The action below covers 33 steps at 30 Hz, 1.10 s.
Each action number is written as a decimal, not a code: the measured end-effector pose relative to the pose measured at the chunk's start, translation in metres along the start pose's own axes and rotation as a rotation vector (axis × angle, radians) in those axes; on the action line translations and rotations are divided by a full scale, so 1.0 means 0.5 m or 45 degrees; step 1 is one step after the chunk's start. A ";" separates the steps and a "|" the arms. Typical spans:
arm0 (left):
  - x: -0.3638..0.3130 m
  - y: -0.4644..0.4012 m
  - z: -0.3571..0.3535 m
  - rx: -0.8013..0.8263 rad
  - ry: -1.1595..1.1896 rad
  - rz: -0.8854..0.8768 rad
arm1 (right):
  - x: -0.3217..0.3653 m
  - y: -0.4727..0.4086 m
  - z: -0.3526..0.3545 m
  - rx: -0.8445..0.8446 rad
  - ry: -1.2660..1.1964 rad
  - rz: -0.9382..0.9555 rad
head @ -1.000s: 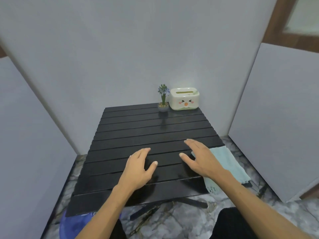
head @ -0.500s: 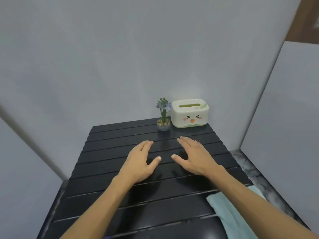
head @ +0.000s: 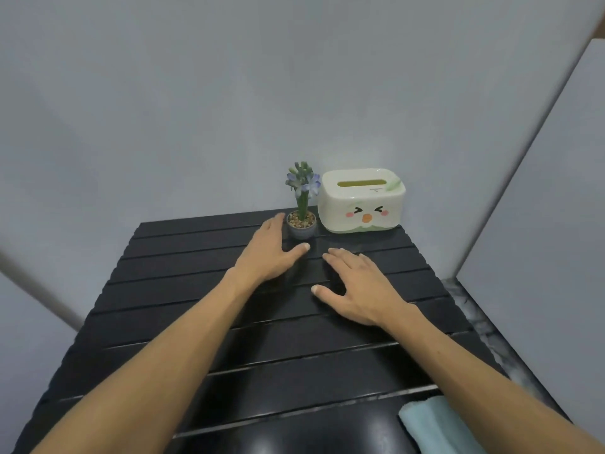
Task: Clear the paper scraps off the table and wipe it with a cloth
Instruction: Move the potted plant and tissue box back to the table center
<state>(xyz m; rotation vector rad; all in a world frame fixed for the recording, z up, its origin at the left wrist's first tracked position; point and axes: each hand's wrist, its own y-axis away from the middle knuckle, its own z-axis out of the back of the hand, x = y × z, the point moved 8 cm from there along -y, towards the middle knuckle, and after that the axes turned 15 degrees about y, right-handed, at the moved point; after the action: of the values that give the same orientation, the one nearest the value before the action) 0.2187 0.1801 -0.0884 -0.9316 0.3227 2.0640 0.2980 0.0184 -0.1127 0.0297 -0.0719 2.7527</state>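
A black slatted table (head: pixel 183 309) fills the middle of the view. My left hand (head: pixel 270 250) is open and lies flat on its far part, fingertips just left of a small potted plant (head: pixel 302 208). My right hand (head: pixel 360 286) is open too, palm down on the slats a little nearer and to the right, holding nothing. A light blue cloth (head: pixel 435 424) lies folded at the table's near right corner, partly under my right forearm. No paper scraps show on the table.
A white and green tissue box (head: pixel 361 199) with a cartoon face stands at the far edge, right of the plant. Grey panels wall in the table at the back and both sides. Marbled floor (head: pixel 484 322) shows along the right.
Both hands have slid forward across the table toward the plant and tissue box. The view has closed in, and the cloth now sits at the bottom right corner.
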 end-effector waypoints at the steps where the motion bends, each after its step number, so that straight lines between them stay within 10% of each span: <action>1: 0.003 -0.010 -0.003 -0.010 0.019 0.007 | 0.000 -0.001 -0.002 -0.010 0.007 0.003; 33: -0.008 -0.029 -0.023 -0.270 0.406 -0.004 | 0.012 -0.006 0.001 0.036 0.014 -0.047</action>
<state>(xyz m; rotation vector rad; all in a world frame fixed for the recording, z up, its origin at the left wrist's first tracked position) 0.2373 0.1809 -0.0919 -1.3939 0.2706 1.9710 0.2938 0.0235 -0.1117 0.0231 -0.0286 2.7165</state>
